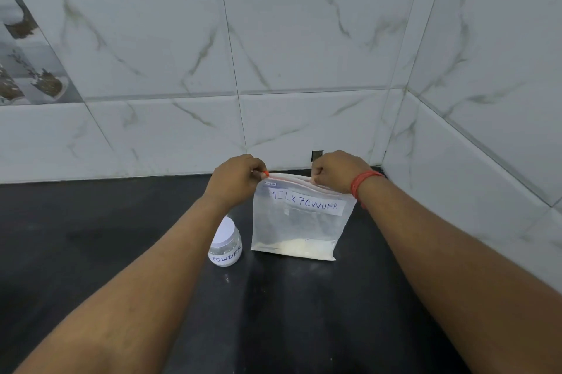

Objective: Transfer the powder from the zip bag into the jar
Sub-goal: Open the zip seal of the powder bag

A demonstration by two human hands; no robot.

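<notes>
The bag (299, 221) stands upright on the dark surface (91, 252), jar (225, 247) just left of it. Left hand (235, 180) and right hand (337, 171) each pinch its top edge.

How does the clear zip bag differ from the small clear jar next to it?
The clear plastic zip bag is flat, taller and pinched at its top by the left hand and right hand; the small clear round jar stands untouched with its white lid on. Both carry handwritten labels on the black counter.
</notes>
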